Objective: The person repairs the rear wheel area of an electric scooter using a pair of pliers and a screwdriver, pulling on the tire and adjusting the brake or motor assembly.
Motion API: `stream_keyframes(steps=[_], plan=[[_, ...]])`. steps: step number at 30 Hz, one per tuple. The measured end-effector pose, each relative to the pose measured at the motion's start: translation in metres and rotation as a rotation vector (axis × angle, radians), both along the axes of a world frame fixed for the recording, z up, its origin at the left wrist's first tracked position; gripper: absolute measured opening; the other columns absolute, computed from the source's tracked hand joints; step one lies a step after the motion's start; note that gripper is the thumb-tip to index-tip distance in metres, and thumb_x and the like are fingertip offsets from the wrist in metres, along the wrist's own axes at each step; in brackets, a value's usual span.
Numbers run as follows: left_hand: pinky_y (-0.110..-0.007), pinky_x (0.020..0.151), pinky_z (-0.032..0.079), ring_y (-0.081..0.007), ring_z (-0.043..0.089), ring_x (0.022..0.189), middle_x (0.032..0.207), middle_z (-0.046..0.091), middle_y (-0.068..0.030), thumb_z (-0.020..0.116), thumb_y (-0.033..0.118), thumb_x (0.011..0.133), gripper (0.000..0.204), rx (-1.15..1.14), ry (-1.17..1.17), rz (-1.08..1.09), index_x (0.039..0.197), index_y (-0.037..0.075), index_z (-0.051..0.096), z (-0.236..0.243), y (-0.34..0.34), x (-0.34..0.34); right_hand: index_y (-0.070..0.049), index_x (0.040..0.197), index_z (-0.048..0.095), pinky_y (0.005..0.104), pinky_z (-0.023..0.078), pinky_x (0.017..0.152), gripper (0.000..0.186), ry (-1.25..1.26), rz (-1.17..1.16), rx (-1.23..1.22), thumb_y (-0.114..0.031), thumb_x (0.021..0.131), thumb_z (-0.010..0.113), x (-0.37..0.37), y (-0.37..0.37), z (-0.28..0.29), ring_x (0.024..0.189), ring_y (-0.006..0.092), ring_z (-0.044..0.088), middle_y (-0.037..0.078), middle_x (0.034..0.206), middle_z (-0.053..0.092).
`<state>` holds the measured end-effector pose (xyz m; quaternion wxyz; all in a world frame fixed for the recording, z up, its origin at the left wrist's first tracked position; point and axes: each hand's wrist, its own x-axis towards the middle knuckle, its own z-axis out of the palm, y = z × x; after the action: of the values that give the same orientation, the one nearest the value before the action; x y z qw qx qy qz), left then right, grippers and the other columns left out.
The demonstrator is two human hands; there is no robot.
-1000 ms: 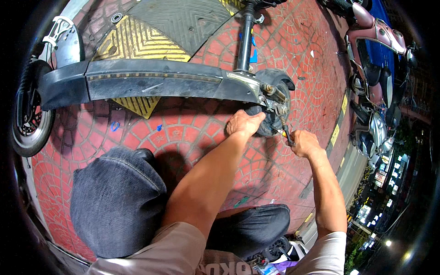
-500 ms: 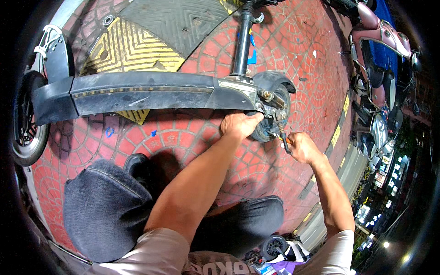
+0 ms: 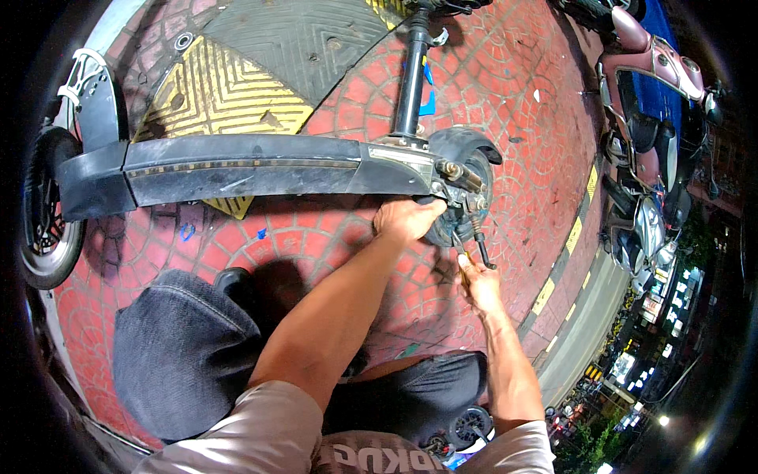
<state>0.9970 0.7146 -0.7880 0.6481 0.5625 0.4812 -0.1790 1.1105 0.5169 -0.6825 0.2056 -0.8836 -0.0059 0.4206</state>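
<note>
Nearest, dark-jeaned knees [image 3: 185, 355] flank the work, and between them and the scooter the right hand [image 3: 482, 287] has its grip closed round the handle of a thin tool [image 3: 460, 246], the shaft pointing up toward the lower part of the wheel [image 3: 439, 234]. Beside that hand hangs a dark rod [image 3: 482, 243] with a bent end, close enough that the knuckles would do well to be angled clear of it. The shaft is probably best held in line with whatever it meets, with short, even pressure from the wrist so that the tip does not skid. The left hand [image 3: 407, 220] lies at the end of the scooter's deck [image 3: 245, 170], thumb toward the metal fittings [image 3: 456, 194] by the wheel; it seems well placed to brace, provided its fingers are clear of the tip's path. Its grip is partly curled, but the fingers pass out of sight under the deck, so I cannot tell what they hold. The tool's tip is lost among dark parts, and its contact cannot be made out. Farther off, the stem [image 3: 413, 87] rises past the fender [image 3: 466, 144] toward handlebars cut off by the upper edge, and parked motorbikes [image 3: 651, 150] bend into the dark rim.
</note>
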Motion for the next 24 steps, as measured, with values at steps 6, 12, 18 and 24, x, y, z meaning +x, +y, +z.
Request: stream_keyframes(steps=[6, 12, 18, 24], plan=[[-0.045, 0.104, 0.054, -0.0394, 0.07, 0.122, 0.124, 0.073, -0.03, 0.073, 0.07, 0.073, 0.086, 0.025, -0.03, 0.235, 0.116, -0.004, 0.077, 0.008, -0.024, -0.008, -0.009, 0.095, 0.06, 0.0248, 0.032, 0.037, 0.035, 0.131, -0.51, 0.331, -0.041, 0.106, 0.068, -0.04, -0.011, -0.03, 0.047, 0.0113, 0.051, 0.005, 0.073, 0.063], [-0.048, 0.11, 0.051, -0.0414, 0.066, 0.128, 0.133, 0.069, -0.0286, 0.075, 0.067, 0.075, 0.091, 0.021, -0.062, 0.317, 0.132, -0.003, 0.068, -0.006, -0.042, -0.002, -0.013, 0.104, 0.058, 0.0257, 0.03, 0.039, 0.038, 0.194, -0.709, 0.601, -0.051, 0.11, 0.056, -0.058, 0.001, -0.063, 0.049, 0.0118, 0.043, 0.003, 0.078, 0.059], [-0.046, 0.104, 0.053, -0.042, 0.069, 0.124, 0.127, 0.071, -0.0305, 0.079, 0.063, 0.073, 0.084, -0.03, -0.024, 0.322, 0.119, -0.008, 0.074, 0.009, -0.032, -0.002, -0.017, 0.077, 0.043, 0.0256, 0.032, 0.041, 0.053, 0.313, -0.977, 0.937, -0.058, 0.108, 0.053, -0.061, 0.018, -0.093, 0.053, 0.0132, 0.045, 0.004, 0.079, 0.062], [-0.047, 0.107, 0.052, -0.0418, 0.067, 0.127, 0.131, 0.07, -0.0314, 0.079, 0.064, 0.076, 0.087, -0.011, -0.024, 0.294, 0.123, -0.008, 0.072, 0.021, -0.023, -0.012, -0.011, 0.095, 0.064, 0.0344, 0.053, 0.058, 0.038, 0.077, -0.743, 0.379, -0.047, 0.107, 0.062, -0.042, -0.017, -0.066, 0.081, 0.0238, 0.075, 0.011, 0.1, 0.078]])
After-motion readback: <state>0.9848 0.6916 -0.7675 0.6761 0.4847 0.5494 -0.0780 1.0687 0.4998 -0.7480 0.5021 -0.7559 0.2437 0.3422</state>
